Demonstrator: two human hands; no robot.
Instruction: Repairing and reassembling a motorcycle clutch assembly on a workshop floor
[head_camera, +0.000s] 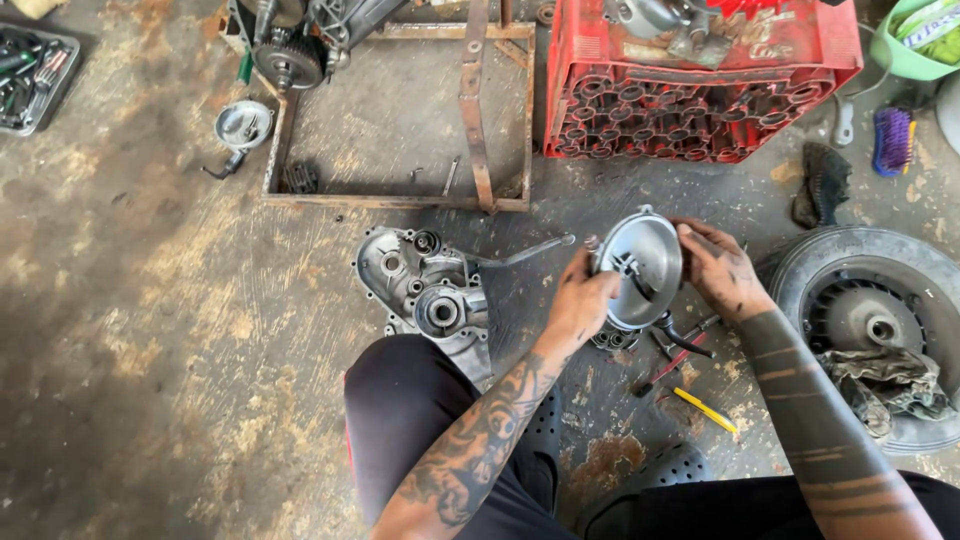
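Observation:
I hold a round silver metal cover (640, 262) between both hands above the stained floor. My left hand (580, 300) grips its left rim, fingers curled at the edge. My right hand (718, 268) clasps the right rim. The cover's hollow inner face, with a small bracket in it, is turned toward me. Just left of my left hand lies a grey engine casing (425, 290) with round bores and a long lever (520, 252) sticking out to the right. Beneath the cover lie a small dark metal part (612, 340) and some hand tools.
A red-handled tool (662, 372) and a yellow one (705, 410) lie by my knees. At the right lies a wheel with tyre (870, 300) and a rag. Behind are a red crate (700, 90), a rusty steel frame (400, 110), a small round cover (243, 125) and a tool tray (30, 75).

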